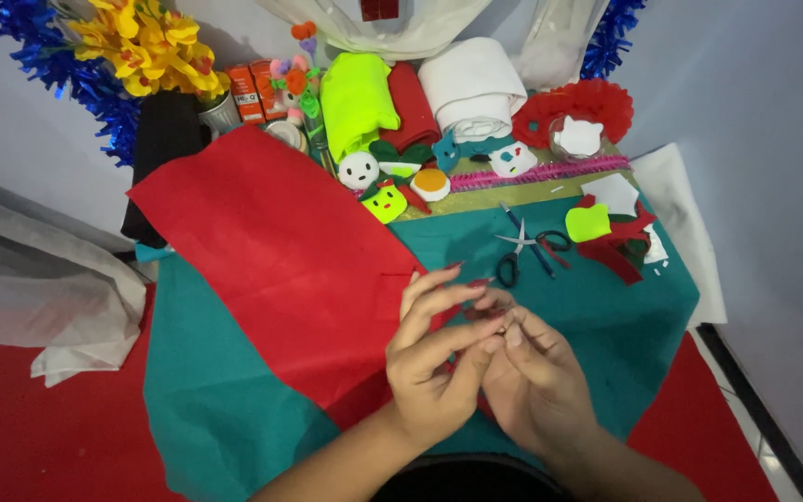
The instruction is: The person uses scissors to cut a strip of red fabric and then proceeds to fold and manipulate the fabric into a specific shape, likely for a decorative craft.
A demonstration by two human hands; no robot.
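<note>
My left hand and my right hand are pressed together over the edge of a large red felt sheet, which lies on a teal felt sheet. The fingertips of both hands pinch at one spot, around something too small to make out. Three left fingers stick up, spread apart.
Scissors lie on the teal felt beyond my hands, with felt scraps to their right. Felt rolls, small felt figures, yellow flowers and blue tinsel line the back. White cloth lies at the left.
</note>
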